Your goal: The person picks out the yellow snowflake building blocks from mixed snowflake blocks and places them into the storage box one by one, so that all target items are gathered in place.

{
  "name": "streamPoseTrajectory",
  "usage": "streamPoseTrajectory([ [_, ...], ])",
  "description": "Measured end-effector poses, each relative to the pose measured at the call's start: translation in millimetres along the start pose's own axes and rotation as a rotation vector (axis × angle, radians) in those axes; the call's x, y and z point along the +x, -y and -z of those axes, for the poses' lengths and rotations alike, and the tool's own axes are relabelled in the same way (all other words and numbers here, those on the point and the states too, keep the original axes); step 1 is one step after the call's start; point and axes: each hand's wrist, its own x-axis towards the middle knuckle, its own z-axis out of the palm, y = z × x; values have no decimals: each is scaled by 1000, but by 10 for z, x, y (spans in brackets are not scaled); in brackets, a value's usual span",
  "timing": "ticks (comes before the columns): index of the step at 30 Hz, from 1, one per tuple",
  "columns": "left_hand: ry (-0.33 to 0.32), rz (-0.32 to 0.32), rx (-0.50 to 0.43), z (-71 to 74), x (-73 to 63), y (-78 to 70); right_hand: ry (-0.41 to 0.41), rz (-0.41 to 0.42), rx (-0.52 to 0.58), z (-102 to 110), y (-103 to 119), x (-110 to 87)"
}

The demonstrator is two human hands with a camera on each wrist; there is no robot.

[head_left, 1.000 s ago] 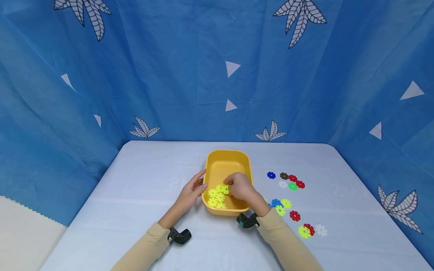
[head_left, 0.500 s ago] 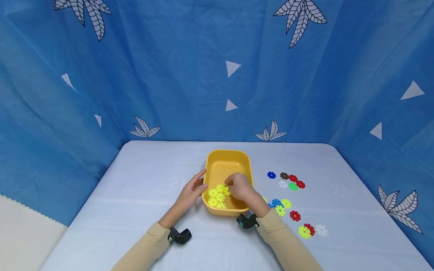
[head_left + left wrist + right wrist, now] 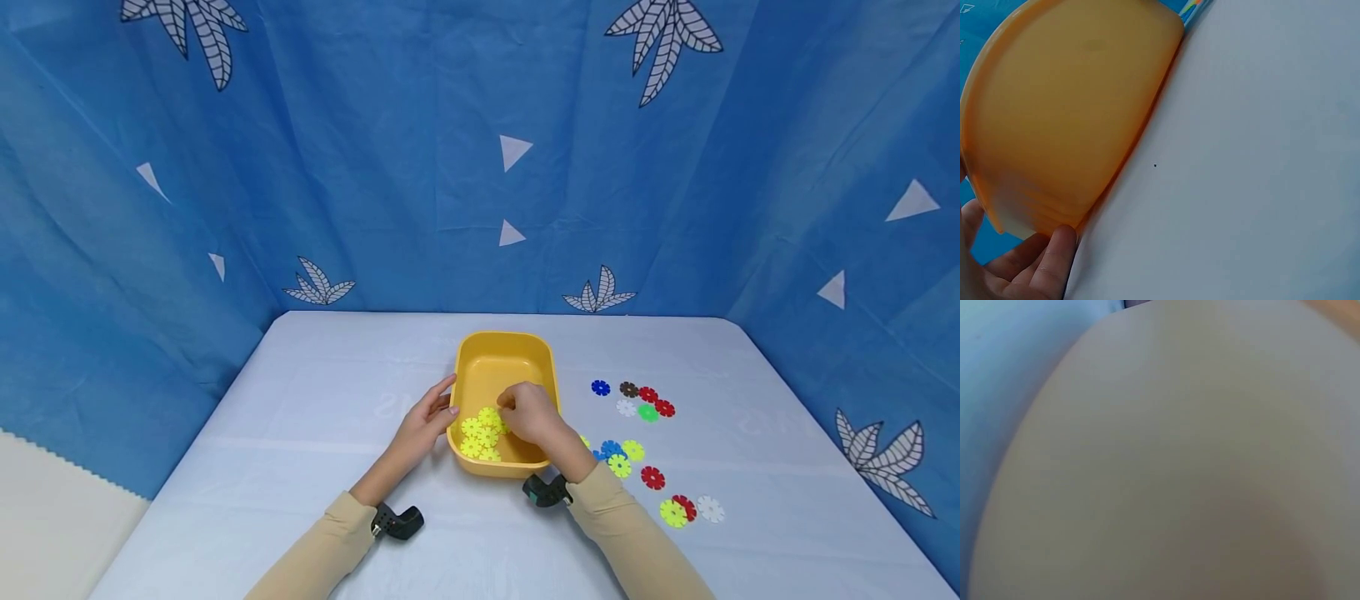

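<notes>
A yellow plastic tub stands on the table. Several bright yellow snowflake discs lie overlapping in its near left part. My left hand holds the tub's left side, thumb at the rim. In the left wrist view its fingers press against the outer wall near the base. My right hand reaches inside over the right edge of the disc pile, fingers bent downward, partly covering one yellow disc. The fingertips are hidden behind the hand, so I cannot tell whether they grip it. A blurred pale surface fills the right wrist view.
Right of the tub lie loose snowflake discs: a dark blue disc, a brown disc, a green disc, plus several red, white, blue and yellow ones. A blue patterned curtain surrounds the white-covered table.
The yellow disc by my right fingertips, tilted and in plain sight a second ago, is now lower and mostly covered. My left hand and the tub stay in place.
</notes>
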Motion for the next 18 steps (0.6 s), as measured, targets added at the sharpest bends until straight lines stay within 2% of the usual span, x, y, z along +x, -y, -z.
streamPoseTrajectory([
  [18, 8, 4, -1, 1, -3, 19, -2, -8, 14, -6, -1, 1],
])
